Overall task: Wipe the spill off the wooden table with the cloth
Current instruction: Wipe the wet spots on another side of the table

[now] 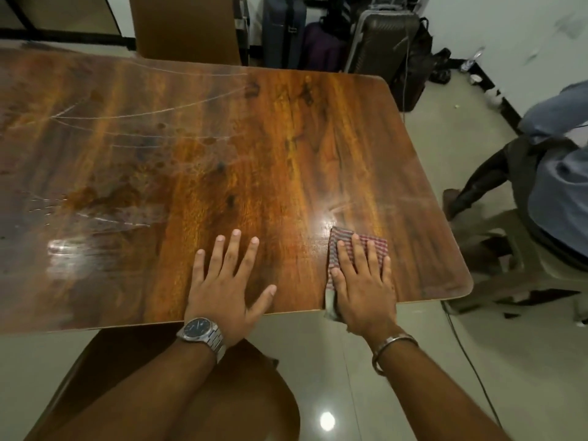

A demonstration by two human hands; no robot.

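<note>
A glossy wooden table (286, 138) fills the view. Wet smears and streaks of the spill (105, 205) shine on its left half. A red-and-grey checked cloth (372, 241) lies folded near the table's front right edge, one corner hanging over the edge. My right hand (362, 284) presses flat on the cloth with fingers spread. My left hand (226, 278) rests flat on the bare wood to the left of the cloth, fingers apart, holding nothing; a metal watch is on that wrist.
A brown chair seat (178, 386) sits below the table's front edge under my arms. Another chair back (184, 27) stands at the far side. Suitcases (375, 39) line the back wall. A seated person (553, 186) is at the right on a stool.
</note>
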